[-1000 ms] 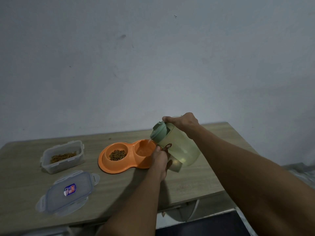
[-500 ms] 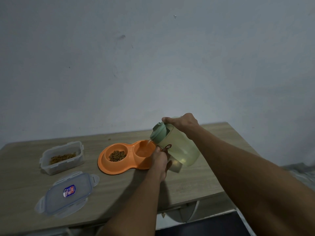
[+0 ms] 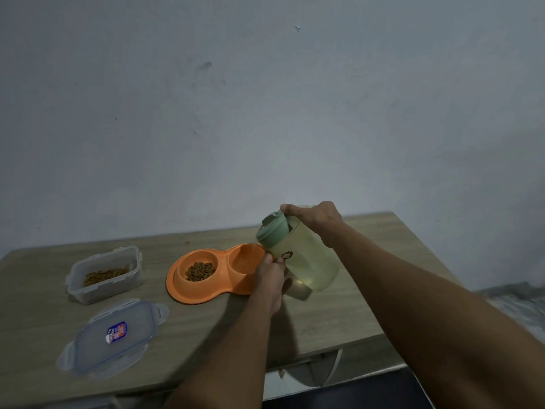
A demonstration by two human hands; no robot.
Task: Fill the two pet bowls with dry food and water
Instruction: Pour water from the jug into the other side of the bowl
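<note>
An orange double pet bowl point(image 3: 180, 286) lies on the wooden table point(image 3: 339, 320). Its left well holds brown kibble point(image 3: 200, 271); its right well point(image 3: 244, 261) takes a thin stream of water. A pale green jug with a green lid point(image 3: 306, 255) is tilted left over that well. My right hand point(image 3: 315, 218) grips the jug from above, one finger lying on the lid. My left hand point(image 3: 272, 280) holds the jug from below at its front side, fingers curled on it.
A clear plastic container point(image 3: 103, 274) with some kibble stands at the left. Its clear lid point(image 3: 115, 339) lies flat near the front edge. A grey wall rises behind the table. A drawer front shows under the table's front edge.
The jug stays tilted and the stream keeps running into the right well. Both hands keep the same hold. The view has barely shifted.
</note>
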